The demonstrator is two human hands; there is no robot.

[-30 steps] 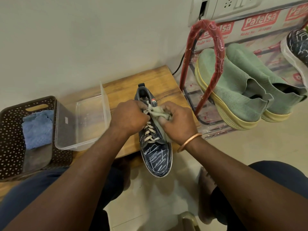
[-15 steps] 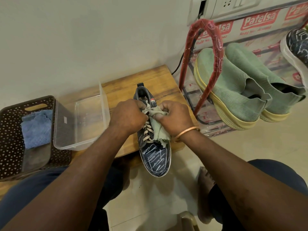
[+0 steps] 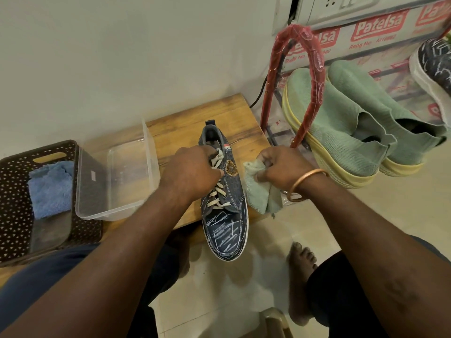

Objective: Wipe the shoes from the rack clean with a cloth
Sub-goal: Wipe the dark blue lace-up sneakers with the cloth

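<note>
A dark denim sneaker (image 3: 228, 230) with cream laces lies on the low wooden table (image 3: 175, 132), its toe hanging over the front edge toward me. My left hand (image 3: 190, 174) grips the shoe at the laces and tongue. A pale green cloth (image 3: 256, 193) hangs bunched in my right hand (image 3: 280, 164), which holds it just right of the shoe, off its surface. On the red shoe rack (image 3: 314, 76) to the right sit a pair of green sock shoes (image 3: 341, 128) and the second denim sneaker (image 3: 434, 67).
A clear plastic tub (image 3: 151, 152) stands on the table left of the shoe. Beside it, a brown perforated basket (image 3: 14, 191) holds a blue cloth (image 3: 50, 189). My bare foot (image 3: 301, 262) rests on the tiled floor. A black cable (image 3: 258, 93) runs down the wall.
My right hand has lifted the green cloth off the laces and moved it to the right of the shoe. The shoe's side badge now shows. My left hand keeps its hold.
</note>
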